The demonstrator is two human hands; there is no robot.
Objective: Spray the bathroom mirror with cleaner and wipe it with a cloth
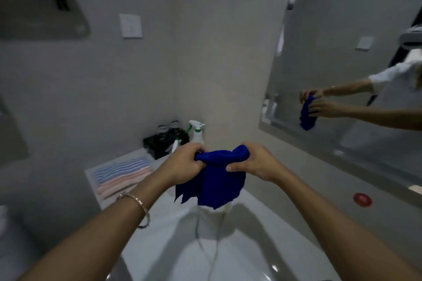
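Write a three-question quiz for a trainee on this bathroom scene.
1. True or false: the left hand and the right hand both grip the blue cloth.
2. Where is the spray bottle? A in the left hand; B beyond the cloth, beside the black box; C in the right hand.
3. Fill in: the mirror hangs on the person's ____ side.
Key: 1 true; 2 B; 3 right.

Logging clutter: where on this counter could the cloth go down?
The cloth could go on bare counter right of the basin, below the mirror, apart from a red disc. Left side is crowded: striped towel, black box, spray bottles.
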